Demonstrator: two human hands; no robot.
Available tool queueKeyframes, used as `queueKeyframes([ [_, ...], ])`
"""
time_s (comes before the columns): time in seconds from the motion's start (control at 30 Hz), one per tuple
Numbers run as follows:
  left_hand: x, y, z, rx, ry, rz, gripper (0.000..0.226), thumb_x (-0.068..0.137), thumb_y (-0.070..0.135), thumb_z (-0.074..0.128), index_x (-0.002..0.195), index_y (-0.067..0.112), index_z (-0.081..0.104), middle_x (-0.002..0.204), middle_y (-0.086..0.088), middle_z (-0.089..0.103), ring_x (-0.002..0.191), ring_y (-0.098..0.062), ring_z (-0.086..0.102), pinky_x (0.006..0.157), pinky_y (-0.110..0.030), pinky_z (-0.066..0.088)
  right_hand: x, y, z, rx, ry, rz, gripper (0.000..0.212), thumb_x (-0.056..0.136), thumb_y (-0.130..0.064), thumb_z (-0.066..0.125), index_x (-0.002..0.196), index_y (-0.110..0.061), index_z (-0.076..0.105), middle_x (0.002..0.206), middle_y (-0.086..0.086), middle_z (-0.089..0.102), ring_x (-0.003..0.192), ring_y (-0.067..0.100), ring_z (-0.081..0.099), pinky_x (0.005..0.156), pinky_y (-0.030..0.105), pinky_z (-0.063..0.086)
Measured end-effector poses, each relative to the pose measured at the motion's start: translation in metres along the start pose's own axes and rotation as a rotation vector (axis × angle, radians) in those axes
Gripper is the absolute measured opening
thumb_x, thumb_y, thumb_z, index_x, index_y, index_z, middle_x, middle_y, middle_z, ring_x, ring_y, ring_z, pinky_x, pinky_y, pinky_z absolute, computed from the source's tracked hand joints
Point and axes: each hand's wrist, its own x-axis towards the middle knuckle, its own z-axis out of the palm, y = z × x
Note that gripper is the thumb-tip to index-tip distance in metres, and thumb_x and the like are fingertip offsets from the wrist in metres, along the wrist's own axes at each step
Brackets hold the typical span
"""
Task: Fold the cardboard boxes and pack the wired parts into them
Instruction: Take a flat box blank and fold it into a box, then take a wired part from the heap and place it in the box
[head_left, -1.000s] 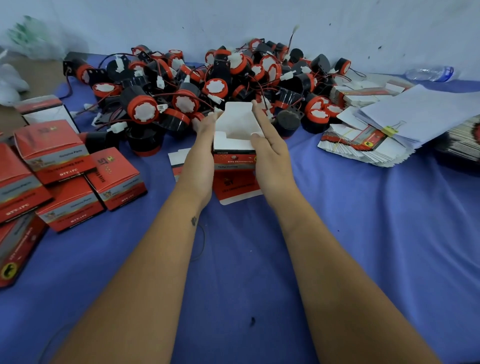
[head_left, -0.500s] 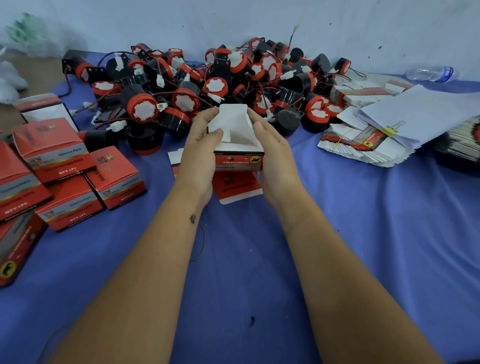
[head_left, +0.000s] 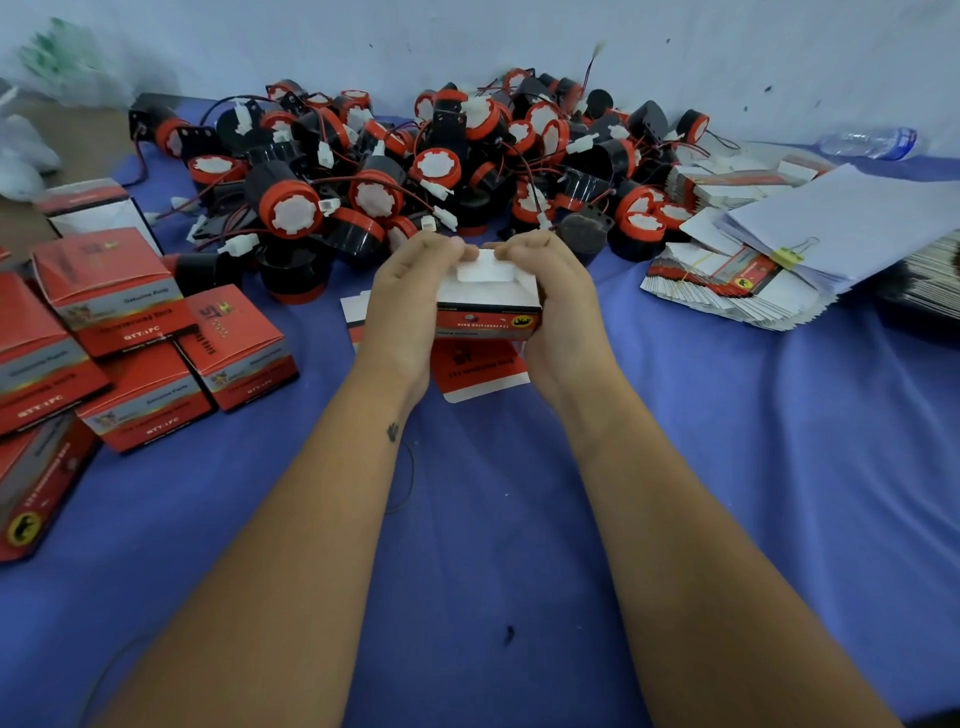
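Head view, box: a red cardboard box (head_left: 485, 306) held above the bench (head_left: 727, 467), white end flaps folded over.
Hands: left hand (head_left: 410, 301) and right hand (head_left: 558, 306) clamp its sides, fingertips pressing the top flap.
Advice: press flaps flush, keeping the walls square.
Around: wired parts (head_left: 431, 171) piled just behind; folded boxes (head_left: 140, 332) to the left; flat blanks (head_left: 727, 280) to the right.
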Motion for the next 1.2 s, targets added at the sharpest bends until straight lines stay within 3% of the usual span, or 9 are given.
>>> queueKeyframes([
  [0.17,0.003,0.002,0.000,0.103,0.019,-0.048,0.026,0.097,0.010,0.056,0.114,0.030,0.061,0.111,-0.002,0.067,0.092,-0.016,0.067,0.074,-0.029,0.056,0.001,-0.003,-0.003,-0.092,0.051,-0.051,0.029,0.089,0.007,0.051,0.102,-0.016,0.061,0.099,0.010,0.063,0.077,0.017,0.065,0.062,0.030,0.054],
  [0.43,-0.001,0.003,0.008,0.234,0.137,0.062,0.030,0.091,0.002,0.061,0.095,0.032,0.065,0.097,0.001,0.069,0.081,-0.009,0.068,0.064,-0.025,0.056,0.000,-0.002,-0.003,-0.371,0.106,-0.128,0.034,0.082,0.007,0.053,0.100,-0.020,0.065,0.102,0.006,0.068,0.084,0.015,0.066,0.066,0.030,0.055],
  [0.53,-0.004,0.006,0.011,0.180,0.139,0.146,0.019,0.091,0.010,0.060,0.086,0.026,0.070,0.093,-0.001,0.070,0.090,-0.019,0.065,0.080,-0.037,0.056,-0.001,0.002,0.000,-0.416,0.171,-0.160,0.018,0.083,-0.018,0.053,0.096,-0.021,0.064,0.100,0.003,0.064,0.087,0.013,0.060,0.071,0.030,0.049],
  [0.7,-0.007,0.009,0.012,0.083,0.081,0.240,0.024,0.090,0.023,0.049,0.084,0.017,0.072,0.071,0.004,0.068,0.083,-0.015,0.064,0.091,-0.037,0.051,-0.001,0.004,-0.002,-0.603,0.243,-0.049,0.045,0.088,-0.062,0.042,0.090,-0.025,0.065,0.097,-0.003,0.066,0.094,0.013,0.060,0.080,0.036,0.047],
  [0.8,-0.010,0.012,0.011,0.101,0.037,0.308,0.022,0.091,0.016,0.047,0.092,0.012,0.069,0.071,0.005,0.068,0.084,-0.012,0.065,0.092,-0.031,0.050,0.001,-0.002,-0.004,-0.513,0.261,0.050,0.023,0.092,-0.043,0.054,0.084,-0.027,0.068,0.086,-0.012,0.067,0.084,0.009,0.061,0.069,0.029,0.045],
  [0.9,-0.010,0.008,0.015,0.332,0.155,0.343,0.029,0.090,0.016,0.053,0.116,0.019,0.065,0.109,0.009,0.065,0.110,-0.002,0.054,0.099,-0.024,0.043,0.000,-0.005,-0.003,-0.225,0.247,0.031,0.018,0.092,-0.015,0.057,0.099,-0.026,0.069,0.084,-0.008,0.071,0.081,0.013,0.067,0.065,0.030,0.055],
  [1.03,-0.003,0.002,0.014,0.437,0.342,0.090,0.081,0.090,0.033,0.067,0.155,0.029,0.020,0.157,0.001,0.025,0.138,-0.005,0.026,0.114,-0.030,0.027,-0.002,-0.002,-0.003,-0.220,0.112,-0.171,0.045,0.094,-0.002,0.058,0.132,-0.024,0.052,0.117,0.011,0.063,0.112,0.027,0.063,0.094,0.047,0.054],
  [1.13,0.004,-0.002,0.004,0.239,0.243,-0.045,0.064,0.091,0.035,0.067,0.147,0.025,0.038,0.135,0.007,0.057,0.122,-0.008,0.057,0.106,-0.042,0.047,0.001,0.003,-0.007,-0.346,0.063,-0.191,0.050,0.095,-0.008,0.060,0.140,-0.024,0.045,0.121,0.005,0.061,0.112,0.013,0.061,0.094,0.029,0.053],
  [1.2,0.007,-0.005,0.000,0.335,0.246,-0.041,0.063,0.086,0.038,0.069,0.142,0.024,0.045,0.128,0.007,0.062,0.119,-0.014,0.059,0.102,-0.045,0.050,0.007,0.004,-0.008,-0.322,0.122,-0.161,0.040,0.096,-0.013,0.058,0.134,-0.024,0.051,0.108,-0.003,0.063,0.094,-0.004,0.063,0.078,0.010,0.050],
])
